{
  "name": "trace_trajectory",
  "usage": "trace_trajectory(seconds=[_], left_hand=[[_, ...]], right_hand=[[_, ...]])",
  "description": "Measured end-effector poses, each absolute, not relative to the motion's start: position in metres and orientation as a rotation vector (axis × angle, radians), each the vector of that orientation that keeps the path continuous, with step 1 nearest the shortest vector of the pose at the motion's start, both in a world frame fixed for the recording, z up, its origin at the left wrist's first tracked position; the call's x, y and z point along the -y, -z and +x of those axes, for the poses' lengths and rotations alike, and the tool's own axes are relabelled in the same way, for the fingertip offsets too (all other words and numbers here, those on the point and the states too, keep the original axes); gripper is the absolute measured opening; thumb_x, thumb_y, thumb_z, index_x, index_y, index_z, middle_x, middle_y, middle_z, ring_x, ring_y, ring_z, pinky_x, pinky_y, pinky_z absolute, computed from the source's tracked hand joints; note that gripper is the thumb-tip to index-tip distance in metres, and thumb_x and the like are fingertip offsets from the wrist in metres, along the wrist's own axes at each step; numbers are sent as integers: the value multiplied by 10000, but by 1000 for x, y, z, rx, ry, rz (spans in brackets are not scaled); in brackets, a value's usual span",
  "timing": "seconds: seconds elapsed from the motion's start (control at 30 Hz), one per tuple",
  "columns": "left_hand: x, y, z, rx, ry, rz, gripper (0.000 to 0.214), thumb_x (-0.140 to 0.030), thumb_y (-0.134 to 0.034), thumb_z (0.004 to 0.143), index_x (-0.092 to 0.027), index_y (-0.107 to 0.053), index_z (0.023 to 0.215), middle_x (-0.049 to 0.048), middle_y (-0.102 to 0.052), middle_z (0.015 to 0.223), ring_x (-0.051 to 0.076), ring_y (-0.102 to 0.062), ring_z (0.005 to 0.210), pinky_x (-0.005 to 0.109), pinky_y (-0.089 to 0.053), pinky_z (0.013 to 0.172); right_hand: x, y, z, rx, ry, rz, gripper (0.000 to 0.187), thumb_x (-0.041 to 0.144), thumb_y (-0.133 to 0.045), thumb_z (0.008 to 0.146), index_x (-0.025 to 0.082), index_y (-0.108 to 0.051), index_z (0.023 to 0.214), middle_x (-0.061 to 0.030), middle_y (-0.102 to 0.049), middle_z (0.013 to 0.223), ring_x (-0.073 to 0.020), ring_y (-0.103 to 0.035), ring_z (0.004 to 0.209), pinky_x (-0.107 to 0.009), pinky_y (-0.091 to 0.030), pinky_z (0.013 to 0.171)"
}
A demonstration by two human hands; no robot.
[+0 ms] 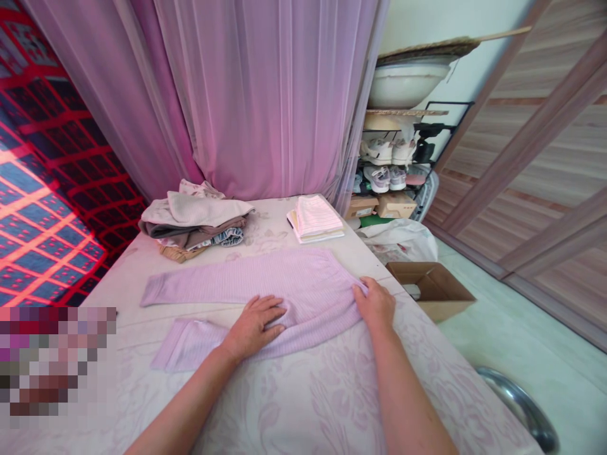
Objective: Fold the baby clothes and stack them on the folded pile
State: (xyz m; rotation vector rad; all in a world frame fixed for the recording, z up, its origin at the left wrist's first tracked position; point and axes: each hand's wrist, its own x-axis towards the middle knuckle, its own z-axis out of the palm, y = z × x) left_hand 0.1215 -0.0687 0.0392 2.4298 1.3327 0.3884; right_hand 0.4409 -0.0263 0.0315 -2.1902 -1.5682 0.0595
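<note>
Lilac trousers [303,284] lie flat on the bench [308,404] under both hands, legs apart, not yet folded. The left hand [253,325] presses down, spread flat, on the middle; the right hand [376,304] pinches the waist edge. Beyond the hands sit a folded stack [315,218], seemingly done, and a loose pile [194,221].

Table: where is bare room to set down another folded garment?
Free: the tablecloth strip between the clothes pile and the folded pink stack, and the near edge below the lilac trousers. Crowded: the middle, where the trousers lie.

Matt ribbed knit lilac trousers [265,287], floral-printed cloth table cover [308,392] (smooth), cardboard box [434,287], sheer curtain [265,95]
</note>
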Motion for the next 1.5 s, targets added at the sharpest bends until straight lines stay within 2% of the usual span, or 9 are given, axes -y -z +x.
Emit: trace_trajectory(seconds=[0.17,0.47,0.8,1.03,1.5], left_hand=[[73,-41,124,-1343,-442,2441,383,-420,-544,890,-288,-618,1242,71,-554,1381,245,-458,1304,497,-232,1140],[77,-45,129,-1384,-492,2366,375,-410,-565,868,-289,-638,1215,52,-575,1361,242,-469,1298,485,-242,1137],[80,-42,132,-1393,-568,2397,348,-413,-547,872,-271,-663,1168,53,-611,1312,231,-511,1246,475,-281,1110],[83,-42,135,-1425,-524,2446,366,-416,-530,879,-267,-638,1195,46,-599,1327,245,-504,1249,481,-308,1088],[83,-39,135,-1448,-518,2446,364,-417,-527,873,-279,-629,1194,29,-598,1330,245,-501,1255,482,-298,1095]], right_hand=[[26,-21,448,1444,-177,-1974,437,408,-425,845,159,-652,1124,-103,-715,1041,-245,-618,964,-337,-420,872],[26,-22,453,1285,-281,-2030,407,384,-428,848,184,-696,1081,-99,-711,987,-236,-604,902,-298,-431,754],[25,-23,455,1336,-273,-2080,391,348,-428,847,178,-696,1076,-109,-704,987,-256,-588,875,-316,-411,708],[21,-13,461,1358,-204,-2067,365,349,-449,840,186,-709,1039,-114,-709,955,-246,-573,762,-321,-392,637],[20,-12,464,1384,-253,-2103,372,390,-452,835,220,-707,1047,-94,-707,958,-236,-584,721,-327,-412,636]])
